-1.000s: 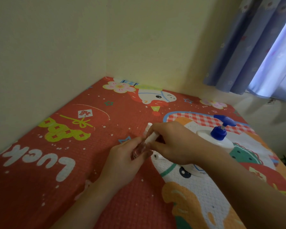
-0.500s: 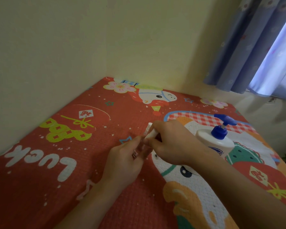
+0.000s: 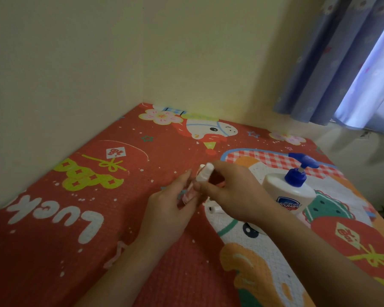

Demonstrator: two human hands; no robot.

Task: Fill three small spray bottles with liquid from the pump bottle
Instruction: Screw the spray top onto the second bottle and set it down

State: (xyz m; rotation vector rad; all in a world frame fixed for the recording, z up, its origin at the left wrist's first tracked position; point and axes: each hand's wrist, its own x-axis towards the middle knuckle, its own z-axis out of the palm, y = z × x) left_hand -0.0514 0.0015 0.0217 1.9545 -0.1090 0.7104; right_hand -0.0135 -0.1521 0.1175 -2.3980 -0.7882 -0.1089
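Observation:
A small clear spray bottle (image 3: 187, 194) is pinched in my left hand (image 3: 171, 207), tilted up to the right. My right hand (image 3: 231, 191) grips the white cap (image 3: 204, 175) at the bottle's top end. Another small white piece (image 3: 214, 210) lies on the mat, partly hidden under my right hand. The white pump bottle (image 3: 290, 196) with a blue pump head (image 3: 300, 168) stands upright just right of my right wrist.
Everything sits on a red cartoon-print mat (image 3: 75, 218) pushed into a corner of cream walls (image 3: 98, 63). A blue curtain (image 3: 341, 63) hangs at the top right. The mat's right edge drops off beyond the pump bottle.
Both hands stayed together on the small bottle. The white cap end now shows more clearly above my right fingers, and a small white piece has come into view under my right hand.

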